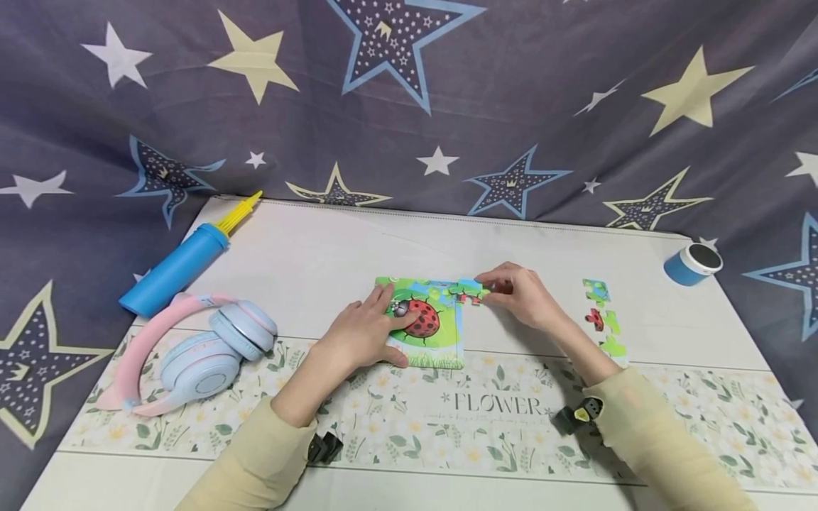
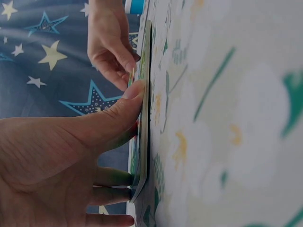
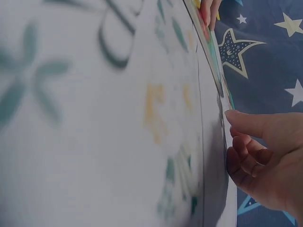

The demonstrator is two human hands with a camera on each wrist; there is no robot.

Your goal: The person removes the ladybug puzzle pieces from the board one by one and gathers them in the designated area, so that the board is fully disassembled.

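A square jigsaw puzzle (image 1: 452, 341) with a red ladybug picture lies on the table. My left hand (image 1: 361, 330) rests on its left part, fingers spread over the picture; in the left wrist view the thumb (image 2: 128, 97) presses the board's edge. At the puzzle's upper right corner, my right hand (image 1: 525, 298) pinches a joined group of green and blue puzzle pieces (image 1: 469, 291) between thumb and fingers. These pieces overlap the board's right edge. Farther right lie several loose puzzle pieces (image 1: 613, 346), green, blue and red. In the right wrist view, the fingers (image 3: 251, 125) mostly hide the held pieces.
Pink and light blue headphones (image 1: 198, 362) lie at the left, with a blue hand pump (image 1: 175, 273) with a yellow nozzle behind them. A blue jar (image 1: 693, 265) with a white lid stands at the far right. A star-patterned curtain (image 1: 396, 135) hangs behind the table.
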